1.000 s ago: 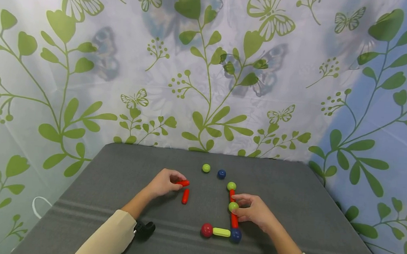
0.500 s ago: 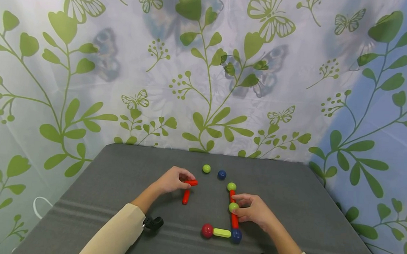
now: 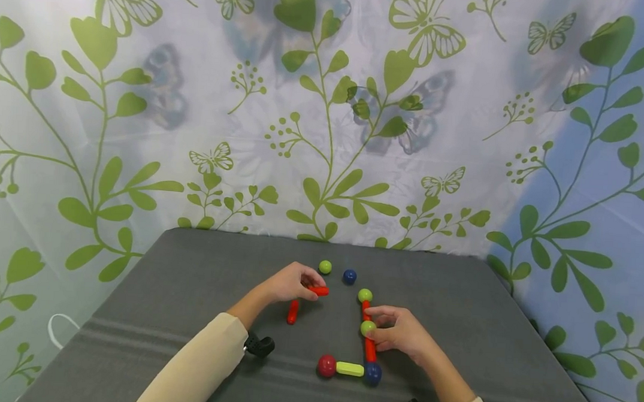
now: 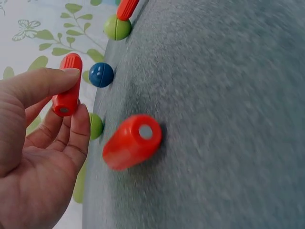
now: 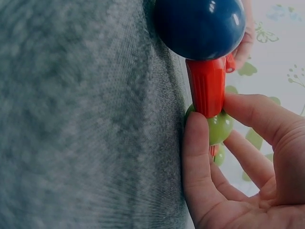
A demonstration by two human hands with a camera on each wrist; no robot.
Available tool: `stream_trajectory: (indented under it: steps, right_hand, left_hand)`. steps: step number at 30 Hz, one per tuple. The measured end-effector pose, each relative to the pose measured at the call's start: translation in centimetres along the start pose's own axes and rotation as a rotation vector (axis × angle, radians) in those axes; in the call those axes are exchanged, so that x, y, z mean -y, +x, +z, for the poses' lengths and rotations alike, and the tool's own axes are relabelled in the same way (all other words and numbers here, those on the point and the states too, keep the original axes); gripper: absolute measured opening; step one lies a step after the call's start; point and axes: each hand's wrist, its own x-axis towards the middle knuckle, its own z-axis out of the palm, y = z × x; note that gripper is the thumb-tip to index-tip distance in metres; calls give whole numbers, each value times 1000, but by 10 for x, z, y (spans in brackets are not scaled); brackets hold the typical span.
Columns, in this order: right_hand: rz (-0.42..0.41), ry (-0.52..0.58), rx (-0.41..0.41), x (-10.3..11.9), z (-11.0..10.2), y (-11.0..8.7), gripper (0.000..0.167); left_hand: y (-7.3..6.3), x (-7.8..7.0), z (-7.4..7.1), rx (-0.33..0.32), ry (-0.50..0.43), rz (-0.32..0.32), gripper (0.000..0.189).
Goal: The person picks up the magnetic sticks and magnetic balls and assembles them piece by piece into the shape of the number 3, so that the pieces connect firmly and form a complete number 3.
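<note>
My left hand (image 3: 292, 282) pinches a red magnetic rod (image 3: 320, 291) between thumb and fingers; the left wrist view shows a metal disc on its near end. A second red rod (image 4: 128, 148) lies on the cloth below that hand. My right hand (image 3: 402, 333) holds the middle green ball (image 5: 220, 129) of a joined chain, thumb and fingertip at its junction with a ribbed red rod (image 5: 207, 88). One red rod links this ball to a far green ball (image 3: 365, 295), another to a blue ball (image 3: 372, 373). From there a yellow-green rod (image 3: 349, 369) runs left to a red ball (image 3: 327, 365).
A loose green ball (image 3: 325, 267) and a loose blue ball (image 3: 349, 277) sit farther back on the grey cloth-covered table (image 3: 206, 262). Behind the table hangs a leaf-and-butterfly curtain (image 3: 279, 181). A white cable loop (image 3: 60, 327) shows at the left edge.
My left hand has carried its red rod rightward, away from above the loose red rod and toward the chain. The right hand and chain have stayed put.
</note>
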Motion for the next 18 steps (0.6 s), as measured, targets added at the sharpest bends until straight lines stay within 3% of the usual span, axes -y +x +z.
stream_trajectory:
  steps: [9, 18]
  right_hand:
    - [-12, -14, -6, -2, 0, 3, 59]
    - [-3, -18, -13, -2, 0, 4, 62]
  left_hand:
    - [15, -9, 14, -9, -46, -6, 24]
    - [27, -17, 29, -30, -16, -19, 23]
